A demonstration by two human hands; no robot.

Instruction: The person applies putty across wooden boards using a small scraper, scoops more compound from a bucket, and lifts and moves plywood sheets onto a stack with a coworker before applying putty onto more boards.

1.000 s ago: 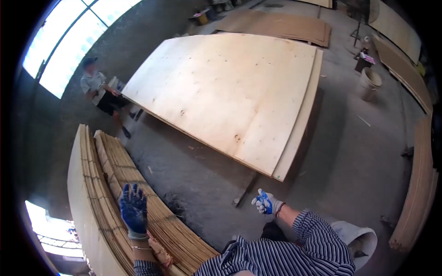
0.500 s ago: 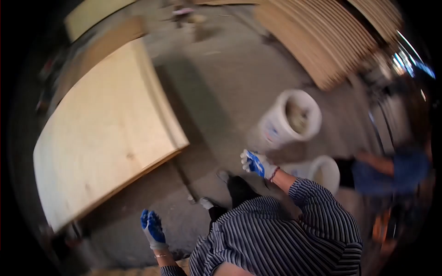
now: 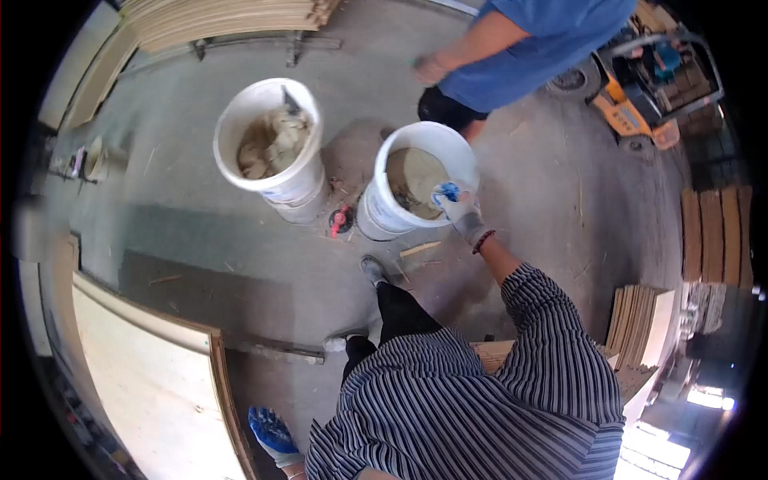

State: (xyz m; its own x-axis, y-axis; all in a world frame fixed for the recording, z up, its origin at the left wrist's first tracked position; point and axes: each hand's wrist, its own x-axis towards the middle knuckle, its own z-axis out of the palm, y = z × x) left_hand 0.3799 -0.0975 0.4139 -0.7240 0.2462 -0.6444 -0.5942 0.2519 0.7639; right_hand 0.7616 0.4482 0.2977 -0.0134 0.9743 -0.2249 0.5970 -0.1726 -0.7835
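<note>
My right hand (image 3: 458,205), in a white glove with blue coating, is over the near rim of a white bucket (image 3: 382,210). Its fingers are curled inward above the bucket's mouth; what they hold, if anything, I cannot make out. Greyish-tan paste (image 3: 424,174) lies inside that bucket. Low at the left, my left hand (image 3: 273,433) in a matching glove has its fingers stretched out and holds nothing. It is close to the edge of a stack of pale wooden boards (image 3: 144,376).
Another white bucket (image 3: 226,152) holds lumpy paste and a dark-handled tool (image 3: 290,100). A red-handled object (image 3: 342,220) sits between the buckets. A person in a blue shirt (image 3: 512,60) stands behind them. A yellow-orange vehicle (image 3: 624,112) and stacked boards (image 3: 640,324) are at right.
My view has swung right, so the board stack now sits lower left and both buckets are nearer the middle. My right hand has moved over one bucket. The person in blue is now beyond it.
</note>
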